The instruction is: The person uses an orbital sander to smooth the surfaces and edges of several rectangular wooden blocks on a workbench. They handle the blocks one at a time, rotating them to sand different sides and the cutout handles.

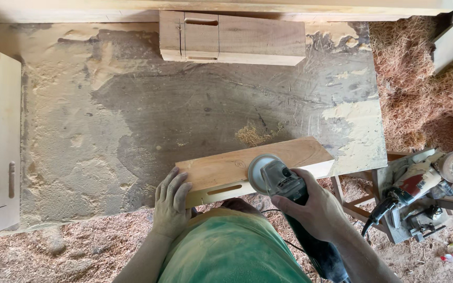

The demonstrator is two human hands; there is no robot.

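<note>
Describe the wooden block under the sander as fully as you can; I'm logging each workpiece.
The wooden block is a pale reddish-tan rectangular piece, lying flat and slightly skewed at the near edge of the dusty workbench. Its near side face has a narrow slot cut through it, and a small mark sits on its top. The left hand presses flat on its left end. The sander, held in the right hand, rests its round disc on the top near the middle.

Head cam, looks straight down, close over workbench [184, 105].
</note>
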